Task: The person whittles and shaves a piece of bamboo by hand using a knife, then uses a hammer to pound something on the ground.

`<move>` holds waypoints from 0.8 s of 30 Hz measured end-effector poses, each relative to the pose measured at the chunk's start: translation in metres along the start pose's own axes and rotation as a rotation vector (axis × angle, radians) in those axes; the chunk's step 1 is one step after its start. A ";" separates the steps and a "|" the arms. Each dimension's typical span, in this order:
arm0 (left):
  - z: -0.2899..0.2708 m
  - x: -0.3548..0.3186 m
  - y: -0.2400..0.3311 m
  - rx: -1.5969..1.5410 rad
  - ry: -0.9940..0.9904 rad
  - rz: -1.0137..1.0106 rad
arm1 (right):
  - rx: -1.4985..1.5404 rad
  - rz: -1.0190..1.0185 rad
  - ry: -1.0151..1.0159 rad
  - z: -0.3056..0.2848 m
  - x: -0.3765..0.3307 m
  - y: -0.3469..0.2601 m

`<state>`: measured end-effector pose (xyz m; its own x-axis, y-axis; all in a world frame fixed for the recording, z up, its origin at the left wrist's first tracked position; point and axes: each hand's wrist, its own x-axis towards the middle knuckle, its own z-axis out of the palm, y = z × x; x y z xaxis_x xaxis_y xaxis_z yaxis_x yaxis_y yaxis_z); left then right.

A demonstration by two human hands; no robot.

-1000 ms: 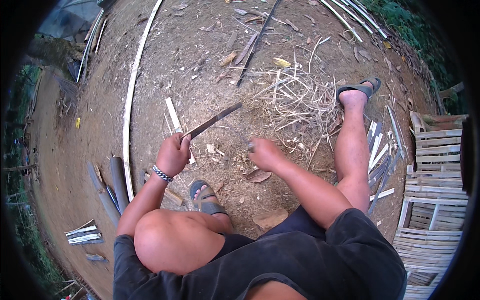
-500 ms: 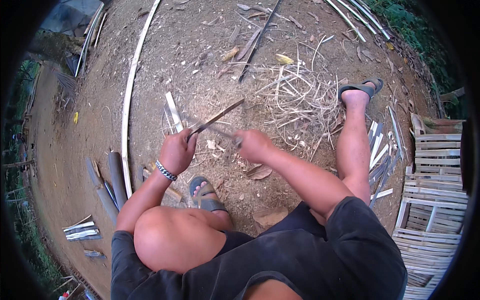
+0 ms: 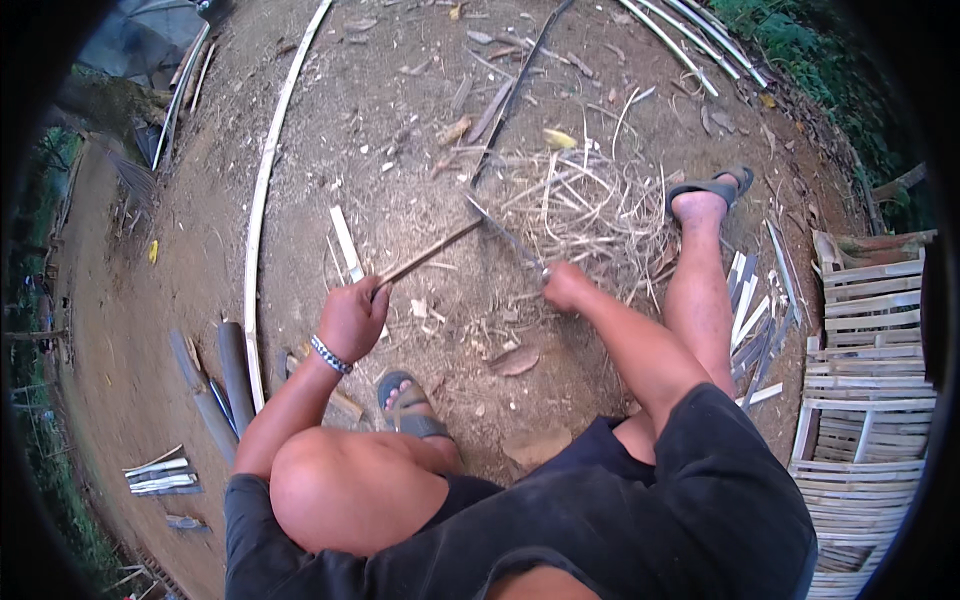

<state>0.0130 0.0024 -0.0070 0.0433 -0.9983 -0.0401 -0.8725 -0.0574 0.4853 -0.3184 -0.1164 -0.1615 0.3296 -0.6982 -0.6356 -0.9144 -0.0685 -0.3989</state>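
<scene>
My left hand [image 3: 352, 312], with a braided bracelet at its wrist, is closed around one end of a narrow brown bamboo strip [image 3: 432, 252]. The strip slants away to the upper right. In my right hand [image 3: 570, 287] is a knife [image 3: 510, 236], gripped by a handle mostly hidden in the fist. Its thin blade points to the upper left, and its tip appears close to the strip's far end; whether they touch I cannot tell. A heap of pale curled shavings [image 3: 590, 210] lies on the ground beyond my right hand.
A long pale bamboo pole [image 3: 262, 190] lies along the left, near dark bamboo pieces [image 3: 235, 365]. Split strips [image 3: 745, 300] are piled beside my right leg. A slatted bamboo rack [image 3: 865, 390] stands at far right. A dry leaf [image 3: 514, 360] lies between my feet.
My right hand has moved right and slightly forward with the knife, its blade drawn out along the strip. My left hand has stayed nearly in place, keeping its grip.
</scene>
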 end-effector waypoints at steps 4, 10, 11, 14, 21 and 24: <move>-0.004 -0.008 -0.012 0.016 0.004 -0.010 | 0.180 -0.049 -0.194 -0.006 -0.050 -0.085; -0.002 -0.010 -0.003 0.101 -0.046 0.106 | 0.113 -0.163 -0.165 -0.005 -0.058 -0.109; -0.001 -0.010 -0.001 0.105 -0.066 0.141 | 0.141 -0.051 -0.160 -0.004 -0.038 -0.084; 0.002 -0.011 -0.004 0.112 -0.055 0.177 | 0.146 0.057 -0.161 -0.009 -0.027 -0.077; -0.002 -0.008 -0.005 0.094 -0.034 0.146 | 0.171 -0.061 -0.078 0.009 -0.013 -0.063; -0.001 -0.008 -0.006 0.091 -0.039 0.123 | 0.084 -0.055 -0.010 0.009 0.007 -0.035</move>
<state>0.0185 0.0110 -0.0091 -0.0841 -0.9963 -0.0197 -0.9106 0.0688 0.4074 -0.2824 -0.1126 -0.1580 0.3818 -0.6877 -0.6175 -0.8721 -0.0468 -0.4871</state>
